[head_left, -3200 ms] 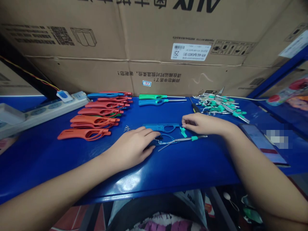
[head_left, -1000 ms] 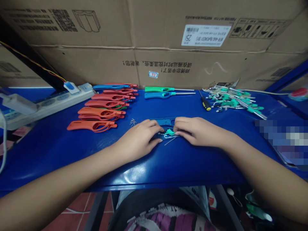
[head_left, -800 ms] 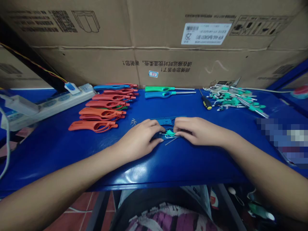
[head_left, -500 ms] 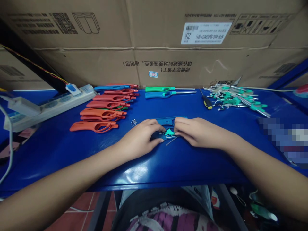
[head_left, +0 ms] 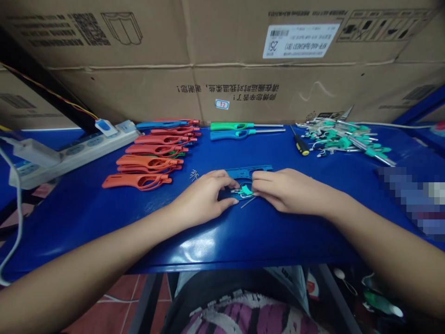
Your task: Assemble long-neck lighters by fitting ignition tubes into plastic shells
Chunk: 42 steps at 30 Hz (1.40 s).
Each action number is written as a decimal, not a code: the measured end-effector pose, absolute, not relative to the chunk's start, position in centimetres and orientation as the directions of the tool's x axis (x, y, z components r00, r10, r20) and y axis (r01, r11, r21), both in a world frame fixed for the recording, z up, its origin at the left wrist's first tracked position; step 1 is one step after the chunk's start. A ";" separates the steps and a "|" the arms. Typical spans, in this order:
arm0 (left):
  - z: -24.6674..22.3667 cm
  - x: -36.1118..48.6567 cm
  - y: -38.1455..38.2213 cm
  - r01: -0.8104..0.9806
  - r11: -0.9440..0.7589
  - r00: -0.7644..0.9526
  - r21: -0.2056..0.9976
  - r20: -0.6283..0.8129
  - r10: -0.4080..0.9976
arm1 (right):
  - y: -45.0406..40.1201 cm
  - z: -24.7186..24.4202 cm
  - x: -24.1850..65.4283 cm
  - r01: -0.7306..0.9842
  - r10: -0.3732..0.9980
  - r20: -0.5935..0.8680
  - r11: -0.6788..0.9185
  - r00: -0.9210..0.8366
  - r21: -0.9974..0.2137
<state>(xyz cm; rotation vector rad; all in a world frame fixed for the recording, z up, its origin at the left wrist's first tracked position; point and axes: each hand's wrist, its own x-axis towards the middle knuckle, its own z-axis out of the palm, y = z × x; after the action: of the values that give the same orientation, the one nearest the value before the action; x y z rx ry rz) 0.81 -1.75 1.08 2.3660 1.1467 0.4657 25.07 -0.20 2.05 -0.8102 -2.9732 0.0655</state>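
Observation:
Between my hands lies a blue half-shell of a gas lighter (head_left: 242, 199) with a teal trigger mechanism (head_left: 246, 189) and white wire set in it. My left hand (head_left: 205, 195) closes on the shell's left end, its thumb along the near edge and a fingertip by the mechanism. Pinched fingers of my right hand (head_left: 281, 190) grip the right end and hide it. A second blue half-shell (head_left: 239, 173) rests just behind, partly covered by both hands. A thin metal rod (head_left: 248, 202) sticks out at the near side.
Red and orange lighter bodies (head_left: 139, 181) are stacked at left beside a white power strip (head_left: 74, 150). Small screws (head_left: 193, 175) lie near my left hand. Two long lighters (head_left: 231, 134), a screwdriver (head_left: 301, 144) and a pile of teal-and-metal lighter inner parts (head_left: 344, 139) sit at the back, before a cardboard box (head_left: 139, 93).
The view has shifted slightly. My left fingertip has moved a little off the mechanism, so more of its left end shows. My right hand keeps about the same grip.

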 end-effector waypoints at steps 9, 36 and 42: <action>1.0 0.8 -2.3 0.653 -0.646 0.653 0.396 0.138 0.745 | -0.4 2.6 25.1 0.499 0.499 0.034 0.866 -0.866 -0.021; 1.2 0.3 -3.3 0.631 -0.774 0.776 -0.043 0.045 0.630 | 7.3 3.2 34.5 0.961 0.925 0.375 0.050 0.058 -0.273; 1.2 0.1 -3.3 0.608 -0.788 0.793 -0.096 0.026 0.608 | 9.5 1.9 39.6 0.956 0.919 0.344 -0.095 0.192 -0.279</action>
<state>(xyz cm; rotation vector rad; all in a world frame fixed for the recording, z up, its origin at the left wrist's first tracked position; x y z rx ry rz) 0.13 -3.31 1.19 3.0685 1.0435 -0.0096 39.57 9.50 1.95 -2.0393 -1.7511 -0.1128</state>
